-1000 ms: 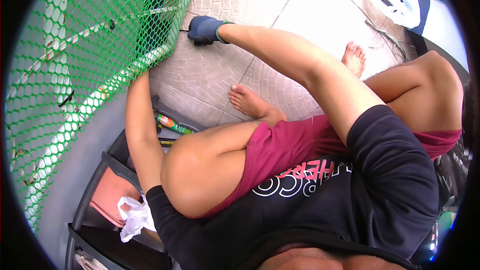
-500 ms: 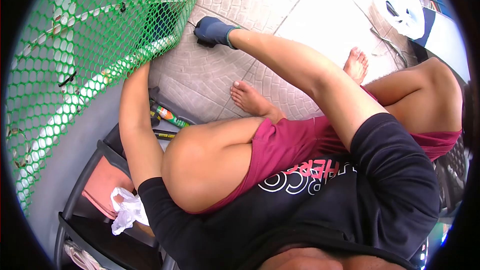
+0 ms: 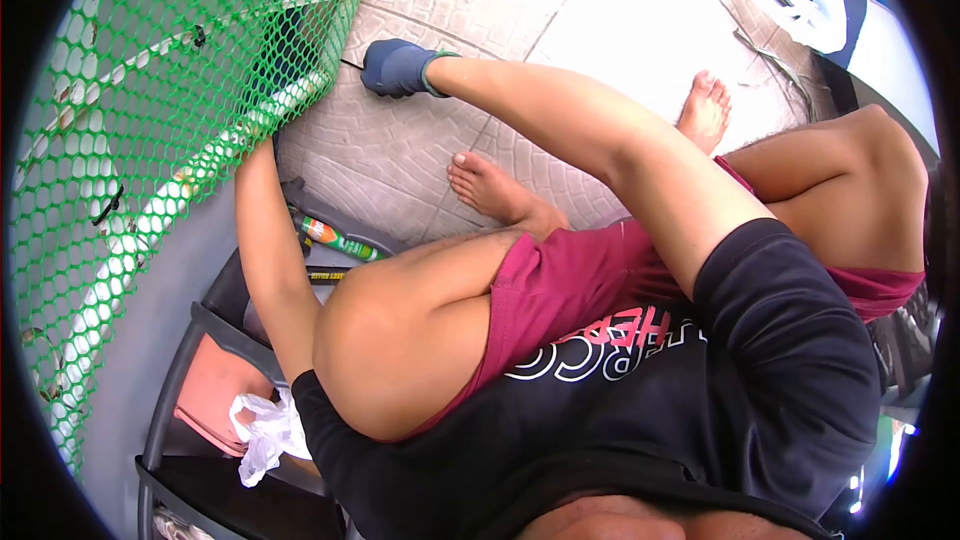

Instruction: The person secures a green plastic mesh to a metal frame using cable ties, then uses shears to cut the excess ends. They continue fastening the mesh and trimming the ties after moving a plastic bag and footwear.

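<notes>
My right hand (image 3: 398,68), in a blue-grey glove, is closed just right of the green net (image 3: 190,90). A thin black strip (image 3: 351,65) sticks out from its fingers toward the net edge. My left arm reaches up behind the net at its white tube frame (image 3: 225,145). Mesh and dark blue material hide my left hand, so its fingers cannot be made out. Black ties (image 3: 108,206) are fastened on the net at the left.
A dark organizer (image 3: 185,365) at lower left holds a green-and-orange tube (image 3: 338,238), a pink item (image 3: 222,385) and a white plastic bag (image 3: 270,432). Bare feet (image 3: 495,188) rest on the tiled floor (image 3: 540,105). Another white bag (image 3: 800,0) lies at upper right.
The view has shifted, so the net edge and my right hand appear farther left. My right hand has turned slightly, and the black strip now shows more clearly at its fingers.
</notes>
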Available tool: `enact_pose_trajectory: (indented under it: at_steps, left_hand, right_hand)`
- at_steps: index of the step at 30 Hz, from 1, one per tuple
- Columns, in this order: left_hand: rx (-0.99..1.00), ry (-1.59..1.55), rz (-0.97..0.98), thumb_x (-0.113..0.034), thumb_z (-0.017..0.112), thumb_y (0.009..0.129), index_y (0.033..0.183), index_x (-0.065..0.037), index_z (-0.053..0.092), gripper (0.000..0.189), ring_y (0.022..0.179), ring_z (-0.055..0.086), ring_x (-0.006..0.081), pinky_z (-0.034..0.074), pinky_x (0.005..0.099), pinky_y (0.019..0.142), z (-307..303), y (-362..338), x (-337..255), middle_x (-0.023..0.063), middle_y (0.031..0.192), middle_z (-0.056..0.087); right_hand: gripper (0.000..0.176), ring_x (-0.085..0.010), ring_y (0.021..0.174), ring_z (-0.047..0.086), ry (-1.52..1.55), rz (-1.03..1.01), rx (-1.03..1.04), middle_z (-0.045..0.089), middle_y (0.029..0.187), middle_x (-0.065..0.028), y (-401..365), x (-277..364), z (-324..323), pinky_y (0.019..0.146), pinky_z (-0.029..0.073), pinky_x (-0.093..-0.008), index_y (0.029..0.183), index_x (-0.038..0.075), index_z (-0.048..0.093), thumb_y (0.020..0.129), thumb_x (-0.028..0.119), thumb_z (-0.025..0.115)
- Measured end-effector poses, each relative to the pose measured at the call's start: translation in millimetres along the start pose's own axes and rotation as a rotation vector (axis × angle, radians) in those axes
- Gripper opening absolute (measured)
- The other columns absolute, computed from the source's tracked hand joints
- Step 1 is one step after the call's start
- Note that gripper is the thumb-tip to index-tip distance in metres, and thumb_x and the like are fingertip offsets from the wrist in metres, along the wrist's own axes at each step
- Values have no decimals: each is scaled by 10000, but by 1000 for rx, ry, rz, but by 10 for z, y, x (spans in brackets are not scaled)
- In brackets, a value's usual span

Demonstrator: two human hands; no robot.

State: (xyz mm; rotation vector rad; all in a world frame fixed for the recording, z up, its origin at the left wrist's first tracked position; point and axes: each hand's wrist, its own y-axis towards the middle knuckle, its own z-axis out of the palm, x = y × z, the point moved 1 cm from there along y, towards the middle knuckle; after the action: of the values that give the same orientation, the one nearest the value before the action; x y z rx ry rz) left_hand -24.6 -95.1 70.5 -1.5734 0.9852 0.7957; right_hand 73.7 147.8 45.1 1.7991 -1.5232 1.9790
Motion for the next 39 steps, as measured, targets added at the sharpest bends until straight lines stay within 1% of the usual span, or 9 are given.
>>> enact_pose_trajectory:
  at_steps: [3,7,10,18,24,31,33,35,39]
  left_hand:
    - [0,30,7,-116,639,864,1052,-18,677,215,795,663,258,514,318,720,43,-67,-39,141,906,668]
    - [-6,131,74,-111,641,861,1045,-17,678,210,790,662,259,512,316,716,198,-389,-244,142,900,666]
    - [92,231,112,-108,642,859,1040,-16,679,207,787,661,259,512,315,713,602,-1183,-741,143,895,665]
    - [471,336,130,-98,646,852,1026,-13,683,197,777,658,261,509,313,705,1523,-3191,-1851,145,883,662]
    - [538,315,121,-91,648,847,1016,-11,685,190,771,656,262,508,311,698,1532,-3529,-1961,147,874,659]
    - [602,279,58,-83,651,842,1004,-9,688,182,762,654,263,506,309,691,1470,-3687,-1904,149,864,656]
    - [616,263,24,-81,652,840,1000,-8,689,180,760,654,263,505,309,689,1476,-3675,-1944,150,861,655]
    - [642,298,87,-82,653,855,1030,-8,692,194,773,663,250,511,305,697,1460,-3575,-2091,143,873,669]
    - [680,346,155,-91,649,876,1068,-7,694,214,798,671,235,517,303,716,1456,-3461,-2053,134,901,684]
  right_hand:
    - [282,-302,667,706,43,12,-7,708,717,-176,42,-12,11,677,548,-417,767,-2,744,787,183,532]
    - [333,-373,879,708,8,-47,-83,711,950,-252,47,-95,124,788,544,-452,903,-27,738,801,222,541]
    - [365,-396,942,691,-25,-127,-270,698,991,-266,107,-161,248,837,536,-459,945,-36,730,825,243,526]
    - [373,-388,911,700,60,-29,-188,707,942,-260,162,-15,246,826,534,-458,916,-44,730,828,248,516]
    - [284,-311,710,714,27,-20,-115,717,785,-198,339,-16,228,706,550,-409,791,-19,744,784,227,601]
    - [286,-353,793,709,29,-45,-326,719,822,-207,269,28,292,774,540,-437,782,10,751,814,232,574]
    - [320,-375,872,699,82,3,-307,717,912,-222,219,15,309,817,530,-457,894,6,740,861,259,546]
    - [328,-269,770,712,109,-74,-698,734,852,-126,305,-36,427,763,540,-388,1054,68,697,927,326,537]
    - [324,-235,776,709,270,-189,-570,734,876,-114,295,-62,406,778,538,-363,1104,57,661,946,323,568]
